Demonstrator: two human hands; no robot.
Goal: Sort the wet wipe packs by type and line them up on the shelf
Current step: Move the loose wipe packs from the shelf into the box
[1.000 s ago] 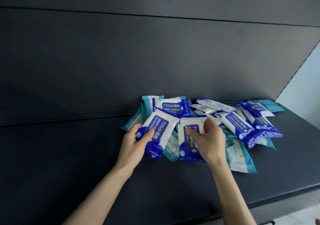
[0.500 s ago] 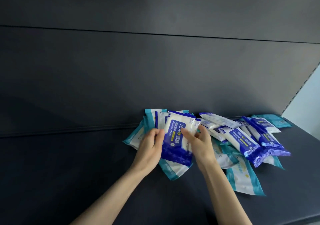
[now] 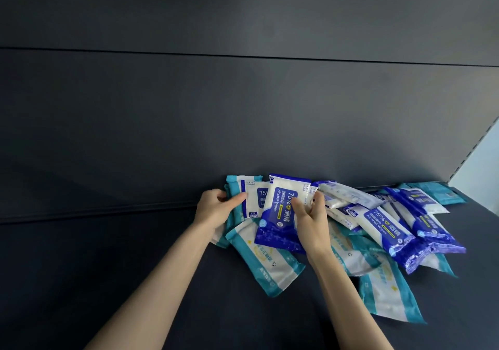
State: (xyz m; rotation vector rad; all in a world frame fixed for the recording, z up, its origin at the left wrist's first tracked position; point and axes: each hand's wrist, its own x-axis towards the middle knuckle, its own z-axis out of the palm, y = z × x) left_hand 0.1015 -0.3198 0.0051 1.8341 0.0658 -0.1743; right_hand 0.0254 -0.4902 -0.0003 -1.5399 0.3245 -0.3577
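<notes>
Two blue packs (image 3: 275, 214) just got brought together, left grip (image 3: 218, 206) and right grip (image 3: 310, 214) each pinching one; sorting's underway.

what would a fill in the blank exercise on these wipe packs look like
1. The right hand holds a blue pack printed "Alcohol ____".
2. The left hand grips a second blue pack behind it, which shows the number ____.
3. The pile of blue and teal packs lies toward the ____ end of the dark shelf.
Missing words: Wipes; 75; right.
</notes>
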